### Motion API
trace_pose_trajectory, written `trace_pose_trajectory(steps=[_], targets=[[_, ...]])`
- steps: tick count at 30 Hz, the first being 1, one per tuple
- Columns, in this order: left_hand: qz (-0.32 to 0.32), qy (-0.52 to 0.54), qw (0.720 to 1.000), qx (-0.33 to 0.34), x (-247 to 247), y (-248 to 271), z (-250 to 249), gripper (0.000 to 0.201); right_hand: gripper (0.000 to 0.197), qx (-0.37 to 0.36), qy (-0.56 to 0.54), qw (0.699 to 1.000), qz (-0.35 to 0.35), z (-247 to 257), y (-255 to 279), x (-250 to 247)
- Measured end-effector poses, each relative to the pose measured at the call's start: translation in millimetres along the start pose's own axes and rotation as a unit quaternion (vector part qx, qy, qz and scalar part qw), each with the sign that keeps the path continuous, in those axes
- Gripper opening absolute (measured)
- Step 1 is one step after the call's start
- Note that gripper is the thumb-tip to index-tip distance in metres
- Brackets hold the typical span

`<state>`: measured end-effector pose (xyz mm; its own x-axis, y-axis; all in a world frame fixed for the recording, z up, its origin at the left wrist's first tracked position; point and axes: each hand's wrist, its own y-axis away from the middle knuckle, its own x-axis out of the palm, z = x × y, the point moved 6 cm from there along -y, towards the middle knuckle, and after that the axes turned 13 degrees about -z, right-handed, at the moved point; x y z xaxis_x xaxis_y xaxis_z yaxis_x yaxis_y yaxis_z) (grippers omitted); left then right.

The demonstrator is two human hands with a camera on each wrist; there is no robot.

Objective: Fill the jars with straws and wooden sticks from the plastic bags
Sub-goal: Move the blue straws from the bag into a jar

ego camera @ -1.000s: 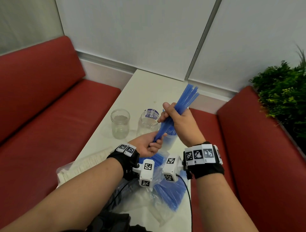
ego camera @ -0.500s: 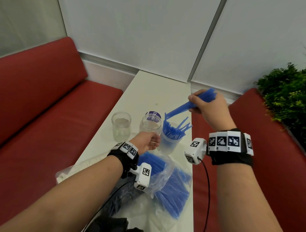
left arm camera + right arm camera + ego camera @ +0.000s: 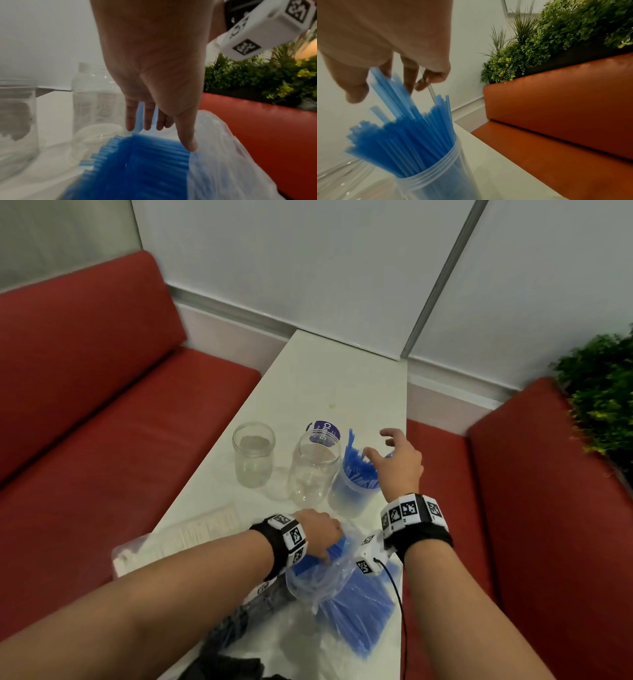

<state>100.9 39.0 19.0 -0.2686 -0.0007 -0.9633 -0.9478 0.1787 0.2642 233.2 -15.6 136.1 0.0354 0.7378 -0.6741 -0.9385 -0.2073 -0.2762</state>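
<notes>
Three jars stand in a row on the white table (image 3: 322, 378). The frosted plastic jar (image 3: 349, 498) (image 3: 436, 175) at the right holds a bunch of blue straws (image 3: 358, 470) (image 3: 402, 142). My right hand (image 3: 380, 446) (image 3: 388, 86) hovers over their tops with loose fingers and holds nothing. The middle clear jar (image 3: 313, 474) (image 3: 92, 102) and the left glass jar (image 3: 253, 457) are empty. My left hand (image 3: 330, 549) (image 3: 163, 135) reaches into the mouth of the plastic bag (image 3: 318, 587) (image 3: 223, 155). Its straight fingers touch the blue straws (image 3: 359, 611) (image 3: 145, 162) inside.
A bag of wooden sticks (image 3: 191, 532) lies at the table's left edge. A purple lid (image 3: 323, 429) rests behind the middle jar. Something black (image 3: 226, 631) lies at the near edge. Red benches (image 3: 102, 440) flank the table; a plant (image 3: 603, 392) stands at the right.
My right hand carried a bundle of straws down into the frosted jar and let go. My left hand moved from the jars back to the straw bag.
</notes>
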Motion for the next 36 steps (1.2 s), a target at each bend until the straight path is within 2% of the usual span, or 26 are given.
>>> trace_pose_trajectory(steps=[2,3,6,7,9,11,12,15,16,19,20,22,24,25,26,27,29,31,33,35,36], targets=[[-0.001,-0.047,0.999,-0.004,7,1,-3,0.061,0.038,-0.07,-0.01,0.996,-0.061,8,1,-4],[0.002,-0.066,0.998,-0.011,11,2,-3,0.055,0.034,-0.102,-0.035,0.991,-0.078,12,3,-4],[0.004,-0.113,0.993,-0.02,16,3,-1,0.034,0.017,-0.164,-0.055,0.983,-0.065,17,5,6],[0.002,-0.121,0.993,-0.02,16,3,0,0.031,0.021,-0.168,-0.011,0.985,-0.039,14,5,15],[0.009,-0.132,0.991,-0.014,15,4,0,0.027,0.041,-0.134,0.134,0.98,0.058,-4,10,36],[0.014,-0.145,0.989,-0.013,17,3,1,0.027,0.062,-0.104,0.201,0.966,0.126,-21,17,49],[0.012,-0.149,0.989,-0.014,18,4,1,0.027,0.067,-0.109,0.203,0.965,0.126,-23,18,51],[-0.003,-0.143,0.989,-0.027,17,4,4,0.029,0.07,-0.143,0.175,0.973,0.039,-18,17,43],[-0.008,-0.138,0.99,-0.033,17,4,5,0.03,0.071,-0.152,0.184,0.97,0.043,-17,19,43],[-0.023,-0.126,0.99,-0.057,14,6,9,0.033,0.073,-0.166,0.23,0.951,0.125,-23,32,56],[-0.027,-0.123,0.99,-0.068,13,7,10,0.033,0.071,-0.162,0.206,0.958,0.118,-21,34,55],[-0.031,-0.123,0.988,-0.083,9,8,13,0.033,0.061,-0.168,0.101,0.98,0.03,-7,31,37],[-0.028,-0.115,0.988,-0.098,5,9,14,0.032,0.045,-0.202,-0.011,0.977,-0.072,6,35,15],[-0.024,-0.109,0.988,-0.104,2,10,15,0.032,0.04,-0.216,-0.054,0.971,-0.085,9,39,10],[-0.018,-0.103,0.988,-0.11,-1,12,15,0.032,0.039,-0.215,-0.091,0.97,-0.064,10,44,10],[-0.01,-0.1,0.988,-0.116,-5,13,16,0.033,0.038,-0.197,-0.115,0.973,-0.011,10,50,15],[0.008,-0.095,0.988,-0.12,-14,14,17,0.033,0.038,-0.137,-0.103,0.976,0.133,3,65,32],[0.023,-0.096,0.989,-0.11,-25,16,14,0.033,0.04,-0.082,-0.046,0.958,0.269,-14,85,49],[0.044,-0.091,0.989,-0.109,-38,22,13,0.033,0.05,-0.078,0.035,0.923,0.376,-29,108,62],[0.036,-0.059,0.989,-0.128,-53,27,14,0.034,0.056,-0.072,0.082,0.907,0.407,-38,121,70],[0.019,-0.028,0.989,-0.145,-64,30,13,0.033,0.048,-0.062,0.083,0.916,0.388,-40,123,71]])
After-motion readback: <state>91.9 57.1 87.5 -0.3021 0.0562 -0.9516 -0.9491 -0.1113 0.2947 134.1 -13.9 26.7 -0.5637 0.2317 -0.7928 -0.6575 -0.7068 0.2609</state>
